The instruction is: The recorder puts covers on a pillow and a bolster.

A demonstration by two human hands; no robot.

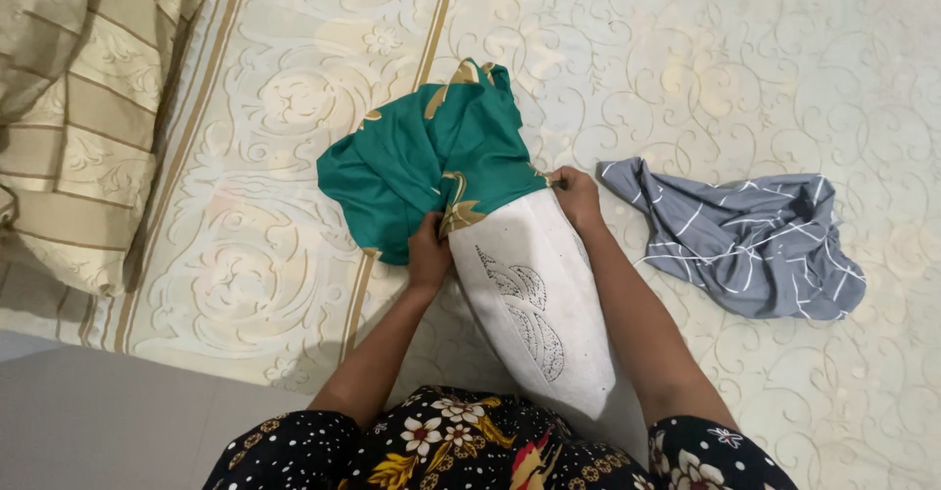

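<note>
A long white pillow [539, 299] of soft, matte cloth, printed with grey dotted leaf outlines, lies lengthwise between the person's 2 forearms on a cream bedsheet [294, 274] woven with raised scroll and flower patterns and tan stripes. Its far end is sheathed in a crumpled green pillowcase [431, 157] of smooth, slightly glossy fabric with gold leaf motifs, which bunches into loose folds beyond the pillow's tip. The left hand [428, 253] is closed, fingers curled over the pillowcase's open hem on the pillow's left side. The right hand [575, 196] is likewise clenched, pinching the hem at the pillow's right edge. Well apart to the right, a grey cotton pillowcase [750, 240] crossed by thin white lines lies rumpled and flat. At the far left rests a plump striped beige pillow [83, 108] with damask bands. The person's dark floral sleeves fill the lower edge.
</note>
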